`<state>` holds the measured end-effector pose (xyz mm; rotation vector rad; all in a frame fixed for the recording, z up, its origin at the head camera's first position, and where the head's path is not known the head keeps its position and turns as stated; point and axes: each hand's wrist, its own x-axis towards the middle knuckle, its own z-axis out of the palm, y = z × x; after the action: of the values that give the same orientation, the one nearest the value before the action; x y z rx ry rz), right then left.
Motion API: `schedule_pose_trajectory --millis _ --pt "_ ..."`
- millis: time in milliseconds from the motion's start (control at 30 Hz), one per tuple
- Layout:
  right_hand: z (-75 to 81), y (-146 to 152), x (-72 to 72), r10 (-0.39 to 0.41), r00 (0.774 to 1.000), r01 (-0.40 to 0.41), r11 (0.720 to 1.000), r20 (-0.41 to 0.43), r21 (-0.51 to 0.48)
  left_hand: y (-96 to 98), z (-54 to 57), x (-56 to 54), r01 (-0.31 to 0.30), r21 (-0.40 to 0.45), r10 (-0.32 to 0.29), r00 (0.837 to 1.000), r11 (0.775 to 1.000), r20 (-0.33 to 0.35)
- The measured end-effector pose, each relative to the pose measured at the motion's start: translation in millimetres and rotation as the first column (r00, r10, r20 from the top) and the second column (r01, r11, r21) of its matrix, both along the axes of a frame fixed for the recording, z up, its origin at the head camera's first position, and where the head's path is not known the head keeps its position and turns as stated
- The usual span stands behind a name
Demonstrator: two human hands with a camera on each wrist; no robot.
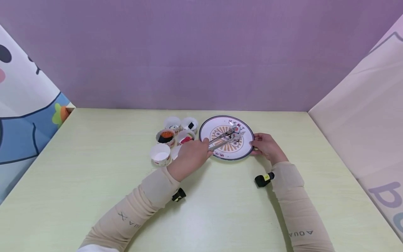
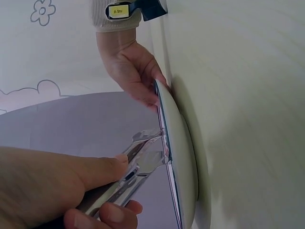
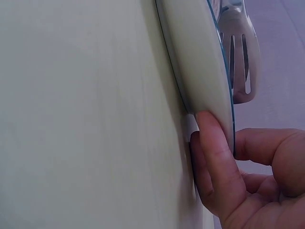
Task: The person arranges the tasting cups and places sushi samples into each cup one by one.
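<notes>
My left hand [image 1: 192,156] grips a pair of metal tongs [image 2: 151,161], thumb on one arm and fingers curled round the other. The slotted tong heads lie low over the middle of a white plate [image 1: 206,131] with a dark blue rim and a printed face; I cannot tell if anything is between them. At the plate's right edge my right hand [image 1: 267,147] pinches the rim. In the right wrist view its thumb and fingers [image 3: 217,157] are on opposite faces of the plate, and a slotted tong head [image 3: 245,57] shows beyond the rim.
Several paper cups stand left of the plate. One cup [image 1: 160,154] is near my left wrist; others hold a black piece with an orange top [image 1: 166,137], a red piece [image 1: 186,139] and a black-and-white piece [image 1: 191,125]. A purple partition [image 1: 189,70] rises behind the table.
</notes>
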<state>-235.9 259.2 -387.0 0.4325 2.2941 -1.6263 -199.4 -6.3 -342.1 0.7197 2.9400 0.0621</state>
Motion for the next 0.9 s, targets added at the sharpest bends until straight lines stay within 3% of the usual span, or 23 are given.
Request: schedule_pose_trajectory --millis 333,900 --pt "0.5 -1 -2.9 -0.003 1.0 0.003 1.0 0.013 0.016 -6.7 3.9 -0.3 0.021 0.008 -0.021 0.997 1.0 -0.071" --pt "-2.6 1 -6.6 0.0 1.0 -0.001 1.0 0.016 0.018 -34.1 13.2 4.0 0.016 0.032 -0.013 0.995 0.999 -0.1"
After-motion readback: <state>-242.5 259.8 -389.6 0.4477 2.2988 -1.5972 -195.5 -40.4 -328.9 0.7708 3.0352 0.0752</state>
